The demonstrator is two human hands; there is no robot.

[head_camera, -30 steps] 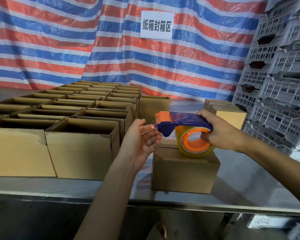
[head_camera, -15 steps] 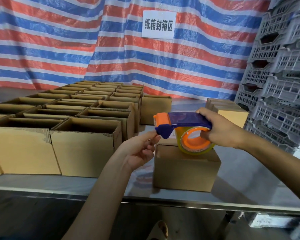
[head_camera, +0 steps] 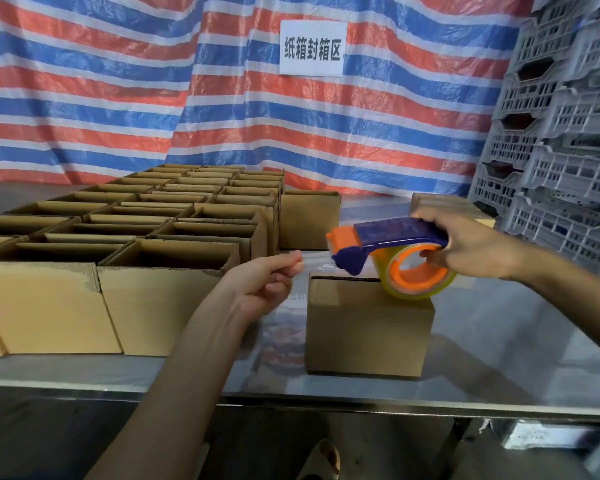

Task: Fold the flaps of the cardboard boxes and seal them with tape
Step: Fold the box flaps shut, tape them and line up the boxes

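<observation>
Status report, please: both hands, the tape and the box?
Left hand pinches tape end, stretched from dispenser. Right hand grips dispenser over closed box. Nothing blocks the box top.

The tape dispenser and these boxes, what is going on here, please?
A person is sealing cardboard boxes. The right hand holds the tape dispenser over a closed box on the table. The left hand pinches the free tape end, stretched out from the dispenser. Many open boxes stand in rows at the left.

Striped tarp (head_camera: pixel 118 98) — grey crates (head_camera: pixel 568 140)
</observation>
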